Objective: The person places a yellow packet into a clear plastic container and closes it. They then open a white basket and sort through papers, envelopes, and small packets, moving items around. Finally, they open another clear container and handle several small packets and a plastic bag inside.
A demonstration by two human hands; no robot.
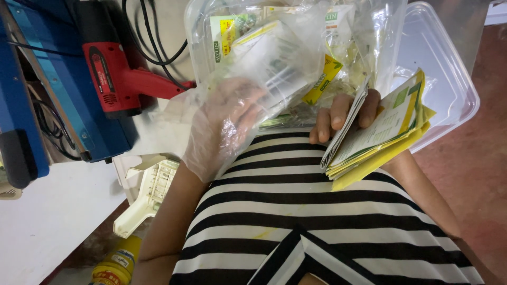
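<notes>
OK, I see left hand (222,132) fingers, inside thin plastic glove, clamped on clear sachet pack (274,63), blurred. Right hand (343,113) pinches stack of yellow-green leaflets (380,132). Both over clear plastic bin (449,89). Looks like pairing step; next needs leaflet peeled singly.

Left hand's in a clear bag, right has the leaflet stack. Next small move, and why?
Probably slide one leaflet off the stack of leaflets in the right hand toward the clear bag that the gloved left hand holds up. The bag sits right beside the stack, above the clear tub of filled packets.
</notes>
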